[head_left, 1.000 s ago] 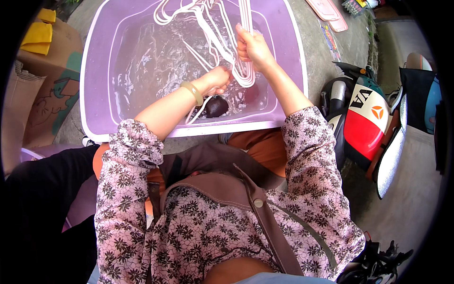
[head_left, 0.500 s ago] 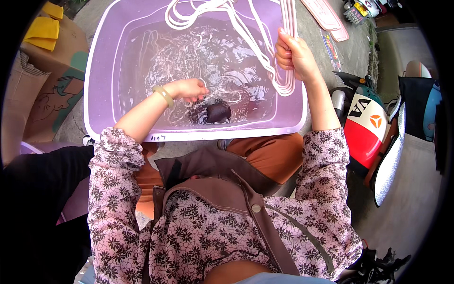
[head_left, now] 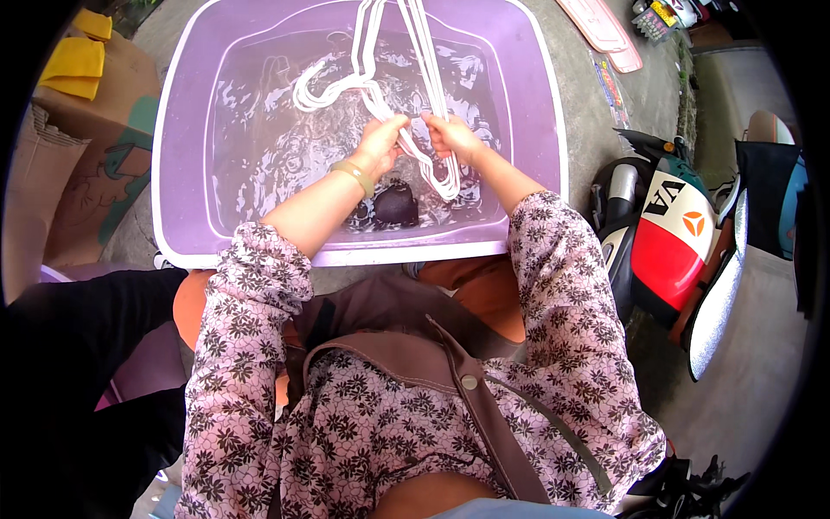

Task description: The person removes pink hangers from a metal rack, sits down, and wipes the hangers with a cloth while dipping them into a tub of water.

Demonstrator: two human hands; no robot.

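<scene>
Over a purple plastic tub (head_left: 529, 130) of rippling water (head_left: 268, 121), I hold a bundle of white clothes hangers (head_left: 424, 52) in both hands. My left hand (head_left: 380, 147), with a pale bangle on its wrist, is closed around the bars just below the hooks. My right hand (head_left: 455, 140) grips the long bars a little to the right. The hooks point left, and the bundle's near end hangs close to the water. A dark rounded object (head_left: 396, 206) lies in the water near the tub's front wall; its kind is unclear.
At the left stand cardboard boxes (head_left: 104, 156) with yellow cloth (head_left: 73, 65) on top. A parked red and white scooter (head_left: 670, 233) stands at the right. Beyond the tub's far right corner lies a pink plastic piece (head_left: 601, 30). Someone's dark-clothed leg (head_left: 95, 320) is at the left.
My right hand has brought the hangers left and lower over the tub. My left hand has come up out of the water and taken hold of them near the hooks.
</scene>
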